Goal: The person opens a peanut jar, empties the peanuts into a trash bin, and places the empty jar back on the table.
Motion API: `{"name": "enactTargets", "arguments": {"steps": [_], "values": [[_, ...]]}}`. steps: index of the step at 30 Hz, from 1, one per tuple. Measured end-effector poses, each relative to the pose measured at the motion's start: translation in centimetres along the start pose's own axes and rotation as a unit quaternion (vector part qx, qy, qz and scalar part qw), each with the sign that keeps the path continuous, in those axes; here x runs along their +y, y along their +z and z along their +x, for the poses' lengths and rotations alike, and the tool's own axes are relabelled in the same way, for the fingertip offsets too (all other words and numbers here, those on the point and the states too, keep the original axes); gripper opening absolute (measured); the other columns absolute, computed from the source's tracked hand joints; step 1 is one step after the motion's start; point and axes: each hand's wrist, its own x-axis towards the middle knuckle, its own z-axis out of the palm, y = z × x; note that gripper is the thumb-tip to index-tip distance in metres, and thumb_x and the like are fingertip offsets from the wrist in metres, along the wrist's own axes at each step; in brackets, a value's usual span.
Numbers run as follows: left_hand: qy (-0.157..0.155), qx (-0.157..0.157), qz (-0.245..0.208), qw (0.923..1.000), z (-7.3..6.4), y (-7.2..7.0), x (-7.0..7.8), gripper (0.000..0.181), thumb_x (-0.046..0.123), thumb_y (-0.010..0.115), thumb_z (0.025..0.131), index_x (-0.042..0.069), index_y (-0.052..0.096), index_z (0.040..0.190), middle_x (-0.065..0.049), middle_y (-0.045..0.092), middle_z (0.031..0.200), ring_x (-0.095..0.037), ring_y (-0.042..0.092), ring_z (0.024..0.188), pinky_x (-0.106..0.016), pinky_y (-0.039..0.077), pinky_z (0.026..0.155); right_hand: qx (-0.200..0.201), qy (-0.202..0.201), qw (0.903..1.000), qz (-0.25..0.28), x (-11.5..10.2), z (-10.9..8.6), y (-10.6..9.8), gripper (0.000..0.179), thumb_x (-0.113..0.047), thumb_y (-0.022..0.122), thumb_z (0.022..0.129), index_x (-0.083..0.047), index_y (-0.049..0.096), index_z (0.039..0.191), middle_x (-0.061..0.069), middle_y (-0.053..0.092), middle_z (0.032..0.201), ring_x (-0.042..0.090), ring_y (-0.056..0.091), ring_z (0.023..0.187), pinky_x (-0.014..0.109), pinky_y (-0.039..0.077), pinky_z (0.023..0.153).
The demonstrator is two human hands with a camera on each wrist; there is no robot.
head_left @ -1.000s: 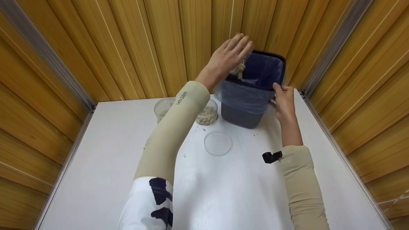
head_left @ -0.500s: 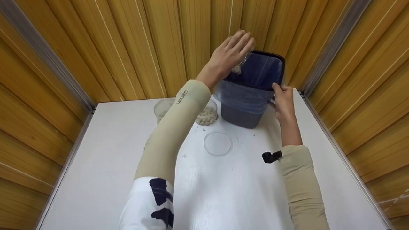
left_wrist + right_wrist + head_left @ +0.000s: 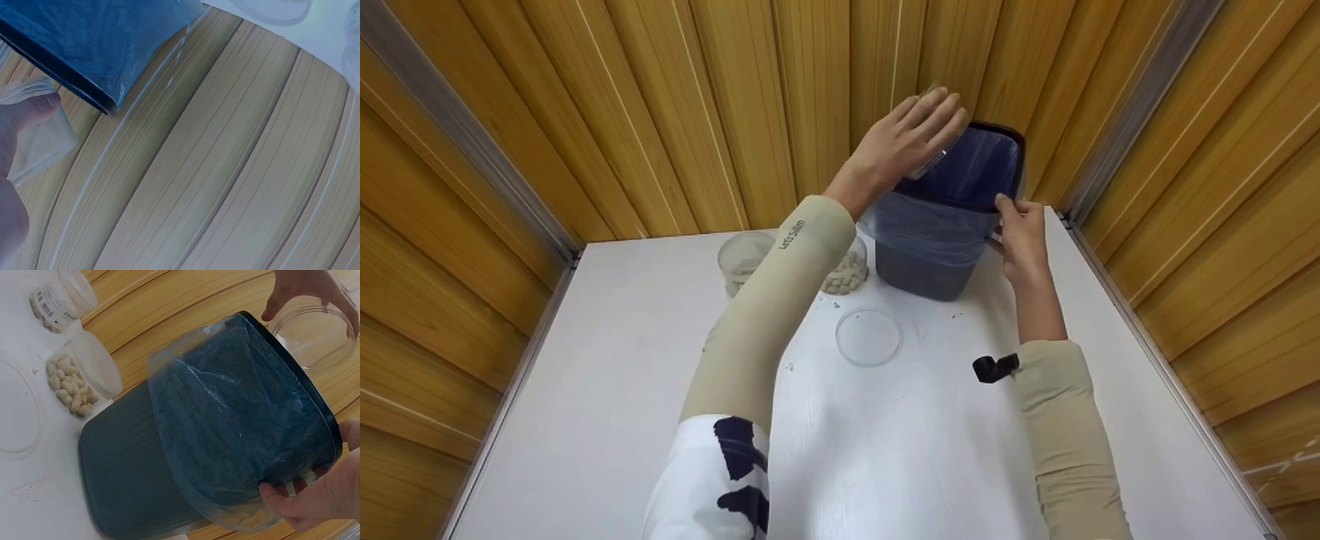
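My left hand (image 3: 896, 142) grips a clear plastic jar (image 3: 48, 140) around its side. The jar is tipped with its mouth toward the bin, and its wall looks bare in the left wrist view. Below it stands a dark grey trash bin (image 3: 124, 461), lined with a thin translucent bag (image 3: 219, 405) folded over the rim. My right hand (image 3: 1024, 240) pinches the bin's right rim, thumb on the near side. The bin leans slightly in the head view. Its bottom inside is hidden.
A clear jar of unshelled peanuts (image 3: 70, 385) stands left of the bin, beside a labelled jar (image 3: 62, 304) holding similar contents. A clear round lid (image 3: 868, 337) lies on the white table (image 3: 885, 465) with small crumbs around. Wood-patterned walls (image 3: 735, 112) enclose the back and sides.
Peanuts at the mouth of the tipped jar have dropped out of it toward the bin. My left hand has shifted slightly right and down; my right hand keeps its hold on the rim.
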Motion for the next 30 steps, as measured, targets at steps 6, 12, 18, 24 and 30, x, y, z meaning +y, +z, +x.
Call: {"name": "enactTargets", "arguments": {"steps": [6,12,18,24,30], "values": [[0.045,0.087,0.024,0.9949,-0.4,0.7,0.2,0.052,0.009,0.01,0.111,0.012,0.033,0.158,-0.007,0.038,0.161,-0.023,0.036,0.148,-0.039,0.035,0.118,0.001,0.002,1.0,0.002,-0.1,-0.1,0.2,0.028,-0.028,0.053,0.105,-0.012,0.035,0.091,-0.002,0.036,0.084,0.016,0.042,0.081,0.04,0.044,0.091],[0.015,0.163,0.046,0.9854,-0.8,1.3,0.0,0.049,0.011,0.016,0.112,0.013,0.041,0.154,-0.005,0.046,0.155,-0.021,0.042,0.144,-0.036,0.037,0.117,0.006,0.01,0.9999,0.004,-0.4,-0.2,0.2,0.027,-0.03,0.053,0.105,-0.013,0.033,0.099,0.0,0.035,0.094,0.015,0.042,0.084,0.036,0.045,0.088],[-0.071,0.187,0.065,0.9777,-2.4,2.3,-0.4,0.049,0.003,0.023,0.11,0.014,0.043,0.152,-0.005,0.047,0.155,-0.021,0.043,0.144,-0.035,0.034,0.118,0.0,0.0,1.0,0.002,-0.1,0.2,0.7,0.028,-0.029,0.053,0.105,-0.014,0.032,0.094,-0.003,0.033,0.083,0.012,0.038,0.074,0.032,0.045,0.079],[-0.227,0.138,-0.116,0.9572,-5.8,2.4,-0.9,0.058,-0.003,0.046,0.097,0.002,0.037,0.154,-0.017,0.039,0.158,-0.034,0.034,0.147,-0.035,0.021,0.125,-0.022,-0.001,0.9998,-0.004,0.5,0.3,1.3,0.023,-0.028,0.048,0.107,-0.011,0.035,0.098,0.001,0.041,0.099,0.013,0.047,0.083,0.042,0.046,0.099],[-0.348,0.162,-0.349,0.8549,-9.2,2.2,-2.2,0.108,0.03,0.092,0.069,-0.002,0.032,0.153,-0.018,0.035,0.157,-0.032,0.026,0.148,-0.029,0.011,0.124,-0.013,-0.003,0.9999,-0.008,0.2,0.6,1.5,0.025,-0.03,0.049,0.106,-0.013,0.03,0.103,0.002,0.036,0.106,0.014,0.043,0.087,0.045,0.043,0.102]]}}
